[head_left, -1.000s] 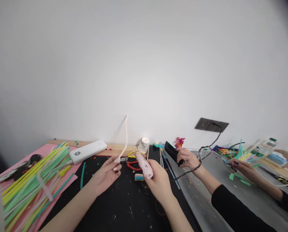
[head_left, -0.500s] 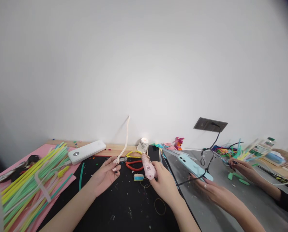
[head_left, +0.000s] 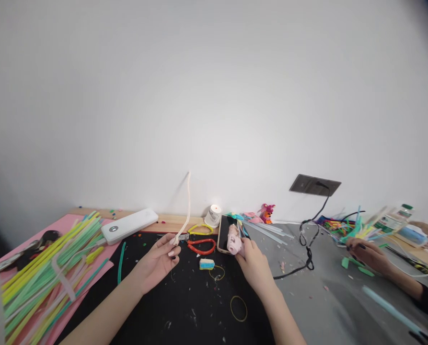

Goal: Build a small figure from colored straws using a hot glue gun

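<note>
My left hand (head_left: pixel 158 262) pinches the lower end of a cream pipe cleaner (head_left: pixel 189 201), which stands up in a slight curve before the wall. My right hand (head_left: pixel 255 268) is closed around a pale pink glue gun (head_left: pixel 234 243), held over a dark-screened phone (head_left: pixel 223 235). Between my hands lie pliers with red and yellow handles (head_left: pixel 202 246) and a small blue and cream block (head_left: pixel 207 264). A thin rubber band (head_left: pixel 238 308) rests on the black mat (head_left: pixel 192 311).
Many coloured pipe cleaners (head_left: pixel 52 273) and a white power bank (head_left: pixel 129 226) are at left. A white cup (head_left: pixel 213 215) and pink figurine (head_left: pixel 267 213) stand by the wall. A black cord (head_left: pixel 309 256) hangs from the socket (head_left: pixel 314 185). Another person's hand (head_left: pixel 368 254) is at right.
My right hand has shifted right with the glue gun, over the dark phone. The other person's light blue phone has moved down toward the lower right. My left hand is nearly still.
</note>
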`<state>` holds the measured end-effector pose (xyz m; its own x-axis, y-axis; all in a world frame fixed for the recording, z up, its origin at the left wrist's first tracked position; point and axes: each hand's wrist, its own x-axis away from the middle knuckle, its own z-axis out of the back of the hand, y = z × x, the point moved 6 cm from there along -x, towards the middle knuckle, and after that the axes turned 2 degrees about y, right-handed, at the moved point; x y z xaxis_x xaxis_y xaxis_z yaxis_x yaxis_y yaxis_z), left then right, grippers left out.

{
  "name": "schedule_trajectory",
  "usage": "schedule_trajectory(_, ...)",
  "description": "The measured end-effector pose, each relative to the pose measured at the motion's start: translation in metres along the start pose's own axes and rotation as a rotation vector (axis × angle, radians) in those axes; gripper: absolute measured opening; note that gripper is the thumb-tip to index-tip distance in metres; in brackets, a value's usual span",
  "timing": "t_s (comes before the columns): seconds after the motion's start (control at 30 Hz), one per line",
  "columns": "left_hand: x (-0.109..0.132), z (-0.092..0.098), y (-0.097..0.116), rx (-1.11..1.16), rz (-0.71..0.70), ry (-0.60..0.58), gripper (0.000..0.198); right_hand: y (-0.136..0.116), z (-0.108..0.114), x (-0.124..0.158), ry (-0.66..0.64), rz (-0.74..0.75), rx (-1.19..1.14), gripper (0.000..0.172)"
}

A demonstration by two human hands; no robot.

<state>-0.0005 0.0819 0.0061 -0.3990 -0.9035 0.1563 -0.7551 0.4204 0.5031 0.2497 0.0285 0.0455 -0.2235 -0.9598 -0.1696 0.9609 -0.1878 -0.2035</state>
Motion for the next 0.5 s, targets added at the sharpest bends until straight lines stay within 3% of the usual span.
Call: schedule_trajectory(0.5,-0.002,0.005,-0.009,-0.149,0.031,-0.043,0.022,0.067,0.005,-0.015,-0.108,-0.360,0.222,0.030)
